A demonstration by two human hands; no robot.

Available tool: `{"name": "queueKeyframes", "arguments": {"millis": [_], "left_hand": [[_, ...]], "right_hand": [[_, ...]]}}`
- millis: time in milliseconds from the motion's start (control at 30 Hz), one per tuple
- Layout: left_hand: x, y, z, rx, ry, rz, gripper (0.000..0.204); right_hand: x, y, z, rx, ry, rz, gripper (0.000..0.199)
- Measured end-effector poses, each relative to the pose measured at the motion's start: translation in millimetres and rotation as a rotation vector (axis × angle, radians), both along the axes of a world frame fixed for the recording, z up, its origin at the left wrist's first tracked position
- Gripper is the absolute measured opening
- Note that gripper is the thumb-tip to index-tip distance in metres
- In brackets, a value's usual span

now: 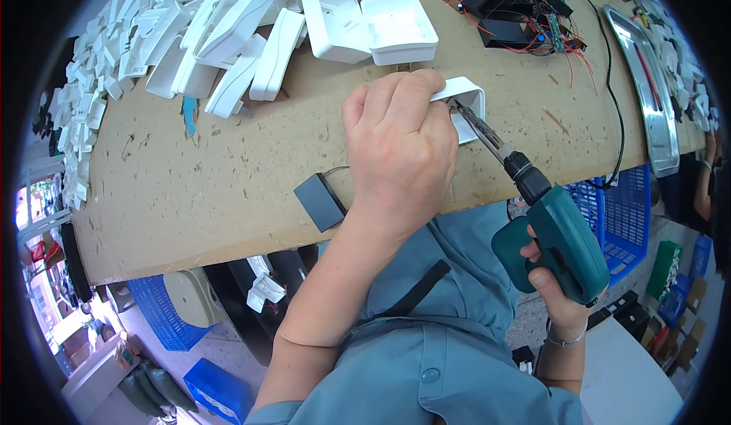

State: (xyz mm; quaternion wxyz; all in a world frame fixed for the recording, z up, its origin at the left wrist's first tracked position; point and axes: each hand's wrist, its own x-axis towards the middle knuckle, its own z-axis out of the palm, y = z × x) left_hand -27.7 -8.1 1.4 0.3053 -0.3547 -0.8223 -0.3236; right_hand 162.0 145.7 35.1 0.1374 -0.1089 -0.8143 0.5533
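I see left hand [402, 124] curled closed on the white housing [471, 95] just right of its knuckles, right hand [562, 302] farther off, wrapped round the green pistol tool [567, 231], long axis slanting up-left into the housing.

Showed smooth plastic on the casing [475, 99], matt plastic on the power tool [571, 235], glossy metal on the tray [661, 140], rough scuffs across the worktop [251, 159], matt cloth on the shirt [449, 334].
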Motion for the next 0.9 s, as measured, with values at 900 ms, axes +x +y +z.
{"name": "queueKeyframes", "arguments": {"millis": [900], "left_hand": [[0,-1,3,0.007,-0.042,-0.006,0.009]], "right_hand": [[39,3,-1,-0.627,0.163,-0.101,0.069]]}}
